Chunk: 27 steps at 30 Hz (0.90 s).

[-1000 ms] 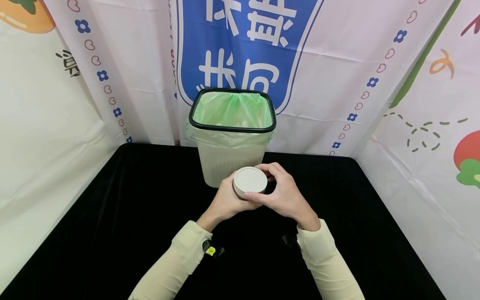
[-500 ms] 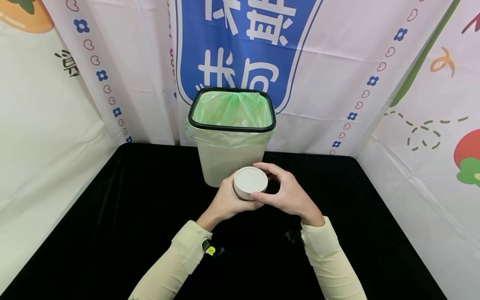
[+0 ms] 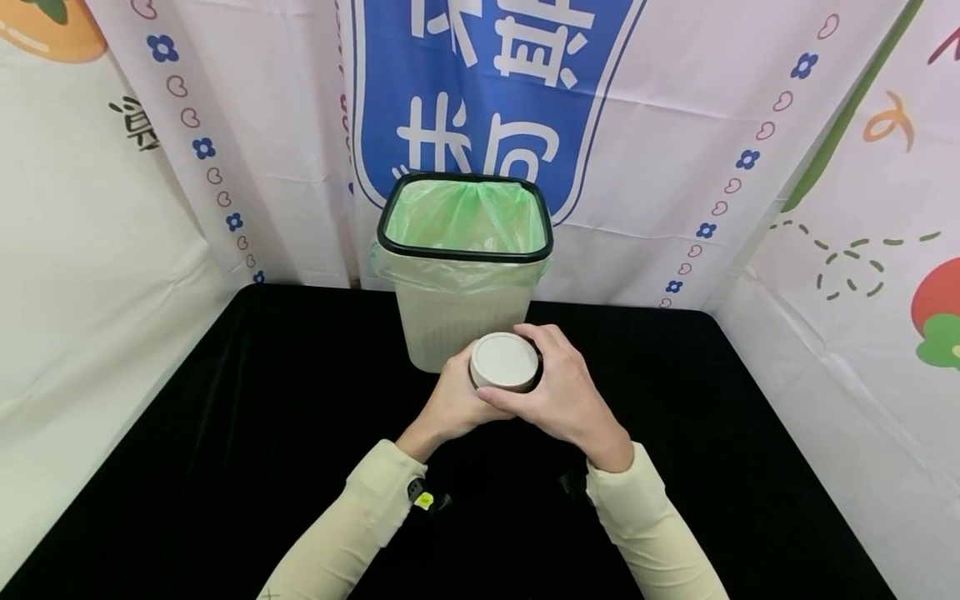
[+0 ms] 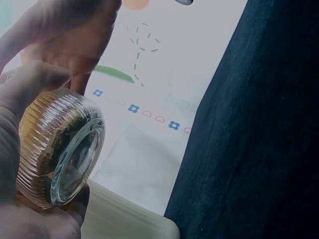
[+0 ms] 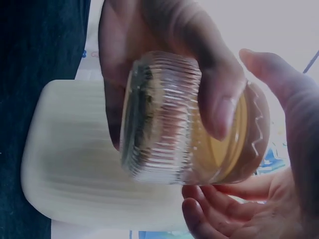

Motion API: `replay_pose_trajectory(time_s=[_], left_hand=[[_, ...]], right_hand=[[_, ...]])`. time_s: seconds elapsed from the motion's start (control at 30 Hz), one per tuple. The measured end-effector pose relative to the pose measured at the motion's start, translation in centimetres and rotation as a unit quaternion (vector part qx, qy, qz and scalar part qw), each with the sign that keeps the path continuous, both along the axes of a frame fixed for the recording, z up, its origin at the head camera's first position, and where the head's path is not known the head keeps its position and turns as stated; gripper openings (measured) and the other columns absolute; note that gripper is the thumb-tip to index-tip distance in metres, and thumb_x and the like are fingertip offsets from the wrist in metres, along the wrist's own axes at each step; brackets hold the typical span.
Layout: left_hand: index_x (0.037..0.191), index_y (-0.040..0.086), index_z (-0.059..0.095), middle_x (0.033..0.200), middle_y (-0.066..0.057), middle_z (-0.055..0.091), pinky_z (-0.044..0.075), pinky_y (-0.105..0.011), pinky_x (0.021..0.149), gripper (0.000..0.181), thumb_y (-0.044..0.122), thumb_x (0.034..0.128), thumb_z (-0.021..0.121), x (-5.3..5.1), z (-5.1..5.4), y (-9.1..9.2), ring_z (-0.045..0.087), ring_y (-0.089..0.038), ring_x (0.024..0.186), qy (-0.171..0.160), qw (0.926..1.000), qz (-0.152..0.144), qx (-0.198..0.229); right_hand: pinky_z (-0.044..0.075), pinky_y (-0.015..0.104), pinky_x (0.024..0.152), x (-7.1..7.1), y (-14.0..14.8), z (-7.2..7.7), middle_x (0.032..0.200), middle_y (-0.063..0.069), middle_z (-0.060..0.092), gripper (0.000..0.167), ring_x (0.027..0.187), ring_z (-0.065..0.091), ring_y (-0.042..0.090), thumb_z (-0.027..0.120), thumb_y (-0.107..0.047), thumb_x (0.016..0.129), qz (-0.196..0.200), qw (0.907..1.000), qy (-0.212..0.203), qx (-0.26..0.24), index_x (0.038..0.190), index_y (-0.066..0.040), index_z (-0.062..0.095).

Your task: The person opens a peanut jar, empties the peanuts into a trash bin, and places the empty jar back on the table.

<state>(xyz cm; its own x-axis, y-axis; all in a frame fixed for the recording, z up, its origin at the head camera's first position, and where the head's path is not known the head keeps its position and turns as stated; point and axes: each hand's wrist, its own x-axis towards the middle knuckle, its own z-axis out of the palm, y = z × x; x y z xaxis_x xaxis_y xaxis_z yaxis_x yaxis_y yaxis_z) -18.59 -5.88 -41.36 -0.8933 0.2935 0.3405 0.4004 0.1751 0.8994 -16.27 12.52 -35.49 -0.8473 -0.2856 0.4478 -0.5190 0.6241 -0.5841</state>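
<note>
A ribbed clear glass jar [image 5: 167, 119] with a pale lid [image 3: 505, 361] is held in front of the bin. My left hand [image 3: 456, 398] grips the jar body, its thumb [image 5: 219, 107] lying along the glass. Around the lid curve the thumb and fingers of my right hand [image 3: 562, 392], the thumb at the lid's near edge. From the left wrist camera the jar's thick round base [image 4: 79, 162] faces outward, tilted. Something yellowish and some dark bits show through the glass; what they are I cannot tell.
Just behind the hands stands a cream bin [image 3: 457, 321] with a black rim [image 3: 465, 253] and a green bag liner [image 3: 465, 217]. A black cloth [image 3: 247, 433] covers the table. Printed white curtains [image 3: 637, 167] enclose the back and sides.
My right thumb slid rightward along the lid's edge, then came back left, the right wrist swinging out and in with it. The left hand and jar have shifted only slightly right.
</note>
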Motion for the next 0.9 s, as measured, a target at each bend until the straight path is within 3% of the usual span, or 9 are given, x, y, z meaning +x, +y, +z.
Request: replay_pose_trajectory(time_s=[0.13,0.37,0.9], left_hand=[[0.146,0.006,0.056,0.138,-0.015,0.068,0.055,-0.050,0.105,0.086,0.014,0.0691,0.095,0.1,0.0,0.1,0.067,-0.032,0.122,-0.002,1.0000,0.003,-0.004],[0.146,0.010,0.057,0.137,-0.012,0.068,0.055,-0.049,0.104,0.086,0.017,0.0696,0.095,0.2,0.2,0.0,0.067,-0.029,0.121,-0.005,1.0000,-0.002,-0.007],[0.146,0.019,0.058,0.134,-0.005,0.069,0.055,-0.041,0.104,0.085,0.015,0.0705,0.095,0.3,0.2,0.0,0.066,-0.022,0.117,-0.011,0.9975,-0.063,0.029]], right_hand=[[0.056,0.041,0.096,-0.1,-0.1,-0.2,0.122,0.001,0.066,0.077,0.110,0.065,0.019,0.096,-0.051,0.072,-0.001,0.9999,0.007,-0.010,0.131,-0.013,0.065],[0.056,0.040,0.096,-0.6,0.5,-0.1,0.123,-0.003,0.066,0.072,0.112,0.064,0.015,0.097,-0.046,0.072,0.036,0.9990,-0.002,-0.025,0.131,-0.018,0.066],[0.056,0.036,0.097,-0.9,1.7,0.3,0.130,-0.007,0.065,0.075,0.115,0.064,0.012,0.097,-0.041,0.075,0.093,0.9951,-0.020,-0.027,0.139,-0.021,0.064]])
